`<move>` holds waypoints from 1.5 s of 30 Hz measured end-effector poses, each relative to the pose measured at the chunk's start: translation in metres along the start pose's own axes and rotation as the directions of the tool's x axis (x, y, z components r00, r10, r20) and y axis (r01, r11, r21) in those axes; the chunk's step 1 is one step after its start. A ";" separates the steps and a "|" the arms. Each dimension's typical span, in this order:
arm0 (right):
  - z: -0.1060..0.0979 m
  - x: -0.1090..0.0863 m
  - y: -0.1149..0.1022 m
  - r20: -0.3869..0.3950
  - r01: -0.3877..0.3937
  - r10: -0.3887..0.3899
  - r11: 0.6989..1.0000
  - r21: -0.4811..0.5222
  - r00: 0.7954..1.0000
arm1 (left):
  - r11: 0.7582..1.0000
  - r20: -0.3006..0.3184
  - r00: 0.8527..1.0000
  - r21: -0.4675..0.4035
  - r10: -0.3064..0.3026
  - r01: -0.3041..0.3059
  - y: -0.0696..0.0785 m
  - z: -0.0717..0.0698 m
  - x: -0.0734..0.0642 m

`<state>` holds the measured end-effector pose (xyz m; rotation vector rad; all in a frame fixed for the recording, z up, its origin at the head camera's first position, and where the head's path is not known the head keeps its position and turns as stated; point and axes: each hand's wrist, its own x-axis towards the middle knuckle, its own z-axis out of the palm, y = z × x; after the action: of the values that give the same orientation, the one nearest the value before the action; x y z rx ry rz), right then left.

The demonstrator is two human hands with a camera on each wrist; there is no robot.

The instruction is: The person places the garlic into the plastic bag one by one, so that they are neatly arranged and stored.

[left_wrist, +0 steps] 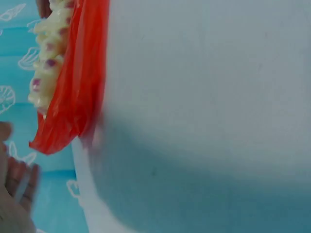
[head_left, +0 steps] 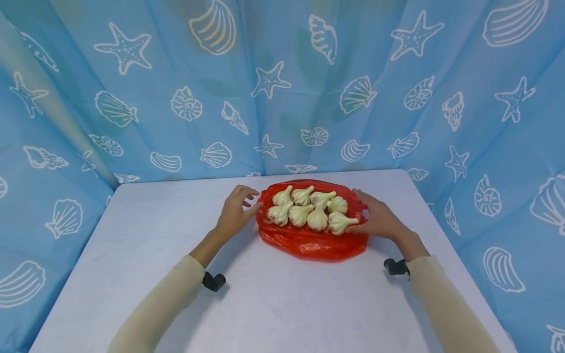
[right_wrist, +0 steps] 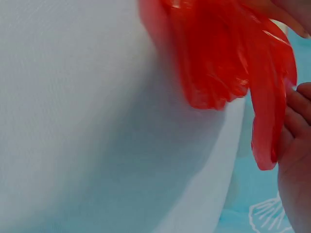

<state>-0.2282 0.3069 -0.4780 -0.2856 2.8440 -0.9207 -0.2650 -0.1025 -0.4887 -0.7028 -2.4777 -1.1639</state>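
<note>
A red plastic bag [head_left: 309,250] lies on the white table, its mouth spread open. Several pale garlic bulbs [head_left: 317,219] sit in the mouth, and more show in the left wrist view as a row of garlic bulbs [left_wrist: 46,80] with purple spots. My left hand [head_left: 236,211] is at the bag's left end, fingers loosely bent, with a small gap to the plastic in the left wrist view. My right hand [head_left: 379,215] holds the bag's right end, thumb towards the front and fingers behind. A red strip of the bag [right_wrist: 266,121] hangs against its fingers; part of the grip is hidden.
The white tabletop [head_left: 282,309] extends in front of the bag and to both sides. A blue curtain [head_left: 287,117] with white shells and starfish stands close behind the table and along its sides. Each wrist carries a small black camera mount [head_left: 214,282].
</note>
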 end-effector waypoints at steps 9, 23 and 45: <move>-0.010 -0.019 -0.006 -0.188 0.047 -0.040 0.998 0.030 0.981 | 0.925 0.204 0.902 0.074 -0.381 0.373 -0.005 -0.007 -0.003; -0.007 -0.030 0.014 -0.363 -0.229 0.245 0.969 0.088 0.899 | 0.916 0.223 0.895 -0.025 -0.386 0.401 -0.007 -0.008 -0.005; -0.045 -0.043 -0.025 -0.452 -0.090 0.257 0.929 0.358 0.854 | 0.819 0.192 0.872 -0.299 -0.451 0.489 0.032 -0.040 0.008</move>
<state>-0.1919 0.3224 -0.4239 0.2930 2.9954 -1.5900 -0.2507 -0.1141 -0.4403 -0.2260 -2.6596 -1.8109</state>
